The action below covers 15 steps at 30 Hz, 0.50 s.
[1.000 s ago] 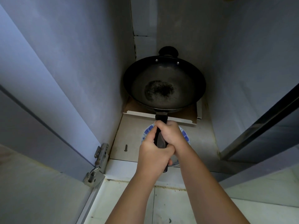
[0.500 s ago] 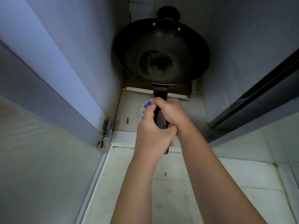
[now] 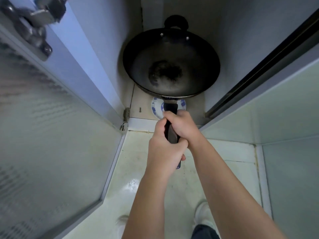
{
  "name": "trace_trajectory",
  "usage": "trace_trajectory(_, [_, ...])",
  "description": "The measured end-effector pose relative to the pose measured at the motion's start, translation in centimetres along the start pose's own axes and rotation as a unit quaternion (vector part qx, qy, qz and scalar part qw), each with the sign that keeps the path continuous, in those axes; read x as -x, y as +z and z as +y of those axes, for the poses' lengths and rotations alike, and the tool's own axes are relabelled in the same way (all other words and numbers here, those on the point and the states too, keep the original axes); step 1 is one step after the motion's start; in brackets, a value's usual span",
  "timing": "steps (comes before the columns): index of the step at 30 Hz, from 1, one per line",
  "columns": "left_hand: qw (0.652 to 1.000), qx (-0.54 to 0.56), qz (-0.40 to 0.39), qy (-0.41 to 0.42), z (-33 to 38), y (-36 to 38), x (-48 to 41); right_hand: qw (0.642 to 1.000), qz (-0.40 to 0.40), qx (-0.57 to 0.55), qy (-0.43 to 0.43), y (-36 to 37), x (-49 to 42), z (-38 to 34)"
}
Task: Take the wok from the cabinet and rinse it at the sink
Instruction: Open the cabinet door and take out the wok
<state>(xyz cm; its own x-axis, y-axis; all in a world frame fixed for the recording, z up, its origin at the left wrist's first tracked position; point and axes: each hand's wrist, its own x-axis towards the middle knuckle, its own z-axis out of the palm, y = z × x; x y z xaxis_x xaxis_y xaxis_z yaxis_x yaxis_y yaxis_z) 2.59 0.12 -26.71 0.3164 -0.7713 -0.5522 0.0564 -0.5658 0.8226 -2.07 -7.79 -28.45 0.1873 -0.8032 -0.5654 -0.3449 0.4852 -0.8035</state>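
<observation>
A black wok with a dark burnt patch in its bowl hangs in the air in the cabinet opening, its small loop handle at the far side. Its long black handle points toward me. My left hand grips the handle's near end. My right hand grips it just ahead, closer to the bowl. Both hands wrap fully round the handle. The sink is out of view.
A blue-and-white plate lies on the cabinet floor under the wok. An open frosted-glass door stands at left with its hinge at top. Another door stands at right. Pale floor tiles and my shoes are below.
The wok has come up and toward me, out of the cabinet. I have risen and stepped back, so more of the floor and both doors show. My two-handed grip is unchanged.
</observation>
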Motion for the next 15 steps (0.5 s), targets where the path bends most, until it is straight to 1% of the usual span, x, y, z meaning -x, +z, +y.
trace_trajectory(5, [0.999,0.004,0.005,-0.032,2.0,-0.9,4.2,1.0,-0.003,0.011,0.023,0.1,4.0,-1.4])
trace_trajectory(15, [0.997,-0.022,-0.009,-0.076,4.1,-2.1,12.9,0.996,-0.02,-0.011,0.083,-0.3,12.5,-2.0])
